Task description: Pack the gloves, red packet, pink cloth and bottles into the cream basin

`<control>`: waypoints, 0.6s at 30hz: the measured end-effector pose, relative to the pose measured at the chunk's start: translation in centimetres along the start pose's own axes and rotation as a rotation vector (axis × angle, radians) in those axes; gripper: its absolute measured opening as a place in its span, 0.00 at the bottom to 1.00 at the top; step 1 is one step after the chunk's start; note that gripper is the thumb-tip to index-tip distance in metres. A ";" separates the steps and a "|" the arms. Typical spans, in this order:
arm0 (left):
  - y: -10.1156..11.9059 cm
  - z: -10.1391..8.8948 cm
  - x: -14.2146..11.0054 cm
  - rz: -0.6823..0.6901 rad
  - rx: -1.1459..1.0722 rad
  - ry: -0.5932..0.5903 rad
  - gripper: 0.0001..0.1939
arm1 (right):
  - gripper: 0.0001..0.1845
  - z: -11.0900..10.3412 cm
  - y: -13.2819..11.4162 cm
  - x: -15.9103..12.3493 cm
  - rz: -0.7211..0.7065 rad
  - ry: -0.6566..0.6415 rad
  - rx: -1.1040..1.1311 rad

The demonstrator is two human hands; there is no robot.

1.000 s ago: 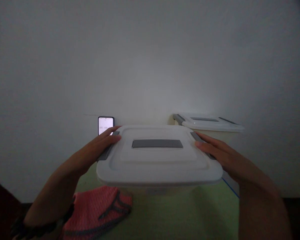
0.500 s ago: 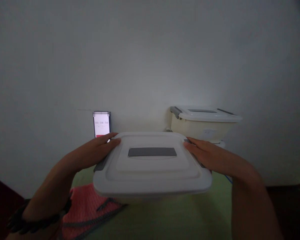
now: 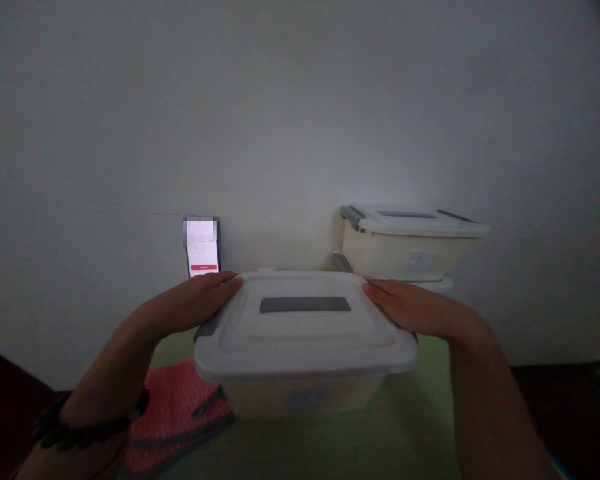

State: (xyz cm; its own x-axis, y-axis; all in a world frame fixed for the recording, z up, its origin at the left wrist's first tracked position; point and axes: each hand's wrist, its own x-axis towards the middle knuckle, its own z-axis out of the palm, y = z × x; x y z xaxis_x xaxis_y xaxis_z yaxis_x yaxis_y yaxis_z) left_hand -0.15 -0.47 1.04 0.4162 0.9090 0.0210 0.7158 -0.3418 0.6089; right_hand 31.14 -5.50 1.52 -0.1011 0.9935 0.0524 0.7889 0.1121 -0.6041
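Observation:
A storage box (image 3: 305, 347) with a white lid, a cream body and a grey handle strip (image 3: 305, 305) is between my two hands, over the green tabletop. My left hand (image 3: 200, 303) grips its left side, thumb on the lid's edge and other fingers mostly out of sight. On the opposite side my right hand (image 3: 410, 307) holds it the same way, with its fingertips hidden too. The lid sits on the box, and a grey side latch (image 3: 207, 327) shows by my left hand. Whether the box's base touches the table I cannot tell.
A similar lidded box (image 3: 400, 250) stands at the back right on another white lid (image 3: 437, 285). A phone (image 3: 203, 250) with a lit screen leans against the wall (image 3: 290, 133). Pink knitted cloth with grey trim (image 3: 180, 400) lies on the green tabletop (image 3: 340, 443), front left.
The box in my hands has moved slightly away from me, and more of its front wall shows. Both hands have kept their grip. The view has shifted a little.

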 end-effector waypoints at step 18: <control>-1.0 0.2 0.7 -0.020 0.148 0.122 0.25 | 0.22 0.3 0.1 0.5 0.117 -0.118 -0.039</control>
State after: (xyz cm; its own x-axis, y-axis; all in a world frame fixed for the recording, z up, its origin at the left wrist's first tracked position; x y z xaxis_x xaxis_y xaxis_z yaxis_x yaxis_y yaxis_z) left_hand -0.45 0.47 0.24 0.3362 0.9351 0.1116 0.8018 -0.3464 0.4869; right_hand 30.98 -5.02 1.26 -0.0754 0.9909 -0.1114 0.8222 -0.0014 -0.5692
